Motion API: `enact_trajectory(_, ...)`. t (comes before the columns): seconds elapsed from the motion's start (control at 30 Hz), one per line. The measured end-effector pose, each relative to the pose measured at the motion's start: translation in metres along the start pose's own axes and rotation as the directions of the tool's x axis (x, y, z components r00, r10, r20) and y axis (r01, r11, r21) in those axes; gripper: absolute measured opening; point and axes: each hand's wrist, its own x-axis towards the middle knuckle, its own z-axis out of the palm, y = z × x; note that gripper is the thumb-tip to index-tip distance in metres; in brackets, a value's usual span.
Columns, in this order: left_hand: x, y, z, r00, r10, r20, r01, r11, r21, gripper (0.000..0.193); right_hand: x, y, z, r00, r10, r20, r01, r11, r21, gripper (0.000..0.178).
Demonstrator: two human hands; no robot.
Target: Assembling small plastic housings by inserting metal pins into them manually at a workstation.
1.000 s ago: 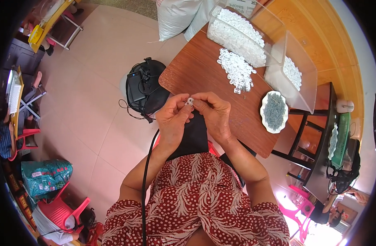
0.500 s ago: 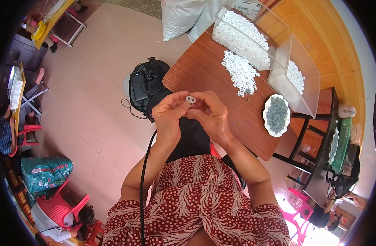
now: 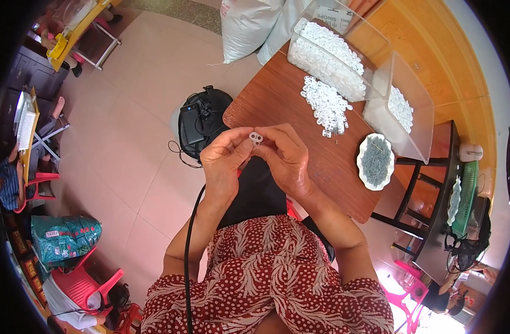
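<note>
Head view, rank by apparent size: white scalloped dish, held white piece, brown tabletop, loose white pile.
1. Brown tabletop
2. Loose white pile and white scalloped dish: too alike to rank
3. Held white piece: clearly smallest, even though it seems nearer the camera

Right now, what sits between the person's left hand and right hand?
A small white piece with holes, held at the meeting point of the left hand and the right hand. The head view shows it.
</note>
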Motion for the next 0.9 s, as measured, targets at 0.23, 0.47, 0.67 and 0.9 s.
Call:
enact_trajectory(0.23,-0.003,0.002,-0.004,0.986,0.145,0.08,-0.148,0.988,0.036,0.023,0.004,-0.01,0.001,0.997,0.072,0.003,-0.072,0.99,0.123,0.028)
enact_trajectory(0.47,0.001,0.009,-0.008,0.942,0.301,0.147,-0.326,0.924,0.202,0.025,0.013,-0.018,0.005,0.998,-0.061,-0.017,0.062,0.993,0.098,0.024)
enact_trajectory(0.67,0.002,0.002,-0.002,0.905,0.424,0.027,-0.421,0.887,0.19,0.022,0.02,-0.025,0.011,0.987,-0.157,-0.033,0.158,0.986,0.055,0.024)
enact_trajectory(0.9,0.0,0.002,0.001,0.885,0.465,-0.031,-0.46,0.881,0.107,0.02,0.023,-0.019,0.02,0.899,-0.423,-0.11,0.41,0.903,-0.125,0.03)
